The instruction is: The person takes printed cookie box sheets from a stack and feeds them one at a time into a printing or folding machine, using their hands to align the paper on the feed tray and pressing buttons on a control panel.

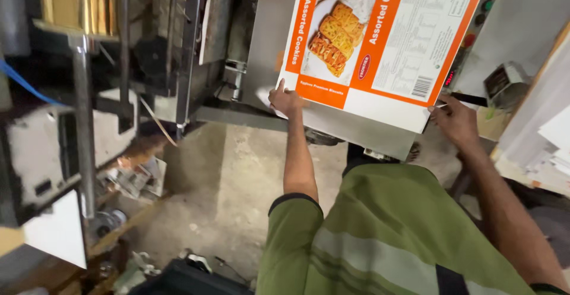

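Printed carton sheet, flat and unfolded, orange and white with a picture of biscuits, lying on the grey metal bed of a machine, its near edge toward the person.

Far left: dark machine frame with a steel post, a blue cable, scrap and debris on the concrete floor below.

Centre-left: left hand at the sheet's near left corner, fingers curled onto the edge, thumb raised, seemingly pinching the corner; grip underneath hidden.

Centre: olive-green sleeve and shirt filling the lower frame.

Right: right hand at the near right corner, fingers bent under or against the edge, touching it; exact hold impossible to tell. Just beyond, a row of round control buttons on the machine panel, and a stack of pale sheets at the far right edge.

Judged from this: sheet held by both near corners and resting on the bed, uncreased and unfolded; whether squared into final place not clear.
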